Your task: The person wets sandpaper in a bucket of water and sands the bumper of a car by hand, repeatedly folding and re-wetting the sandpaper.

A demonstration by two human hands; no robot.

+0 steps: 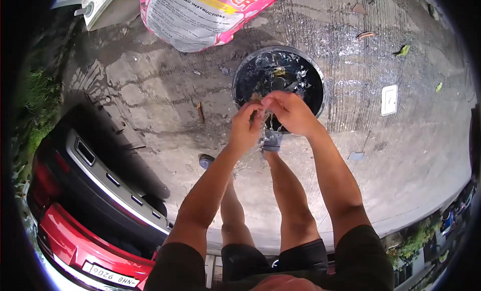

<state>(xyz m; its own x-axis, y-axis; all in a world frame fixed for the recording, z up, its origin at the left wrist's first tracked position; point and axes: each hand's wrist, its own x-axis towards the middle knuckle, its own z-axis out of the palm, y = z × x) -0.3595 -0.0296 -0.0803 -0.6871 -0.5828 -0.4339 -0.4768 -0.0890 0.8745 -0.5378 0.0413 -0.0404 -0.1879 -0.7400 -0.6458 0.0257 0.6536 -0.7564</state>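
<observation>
Hands meet over a black bucket [279, 83] of water on wet concrete; we see left hand [245, 126] and right hand [289, 112] curled narrow, fingertips touching, water dripping. Whatever they pinch is too small to tell.

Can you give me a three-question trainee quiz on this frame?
1. True or false: both hands are joined above the round black water-filled bucket.
2. Which lies nearest the bucket? A) pink-and-white printed sack B) red car rear C) white rectangular ground plate
3. Is the grey concrete ground around the bucket wet or dry?

Key: 1 true: left hand and right hand meet. 2 C. 3 wet.
</observation>
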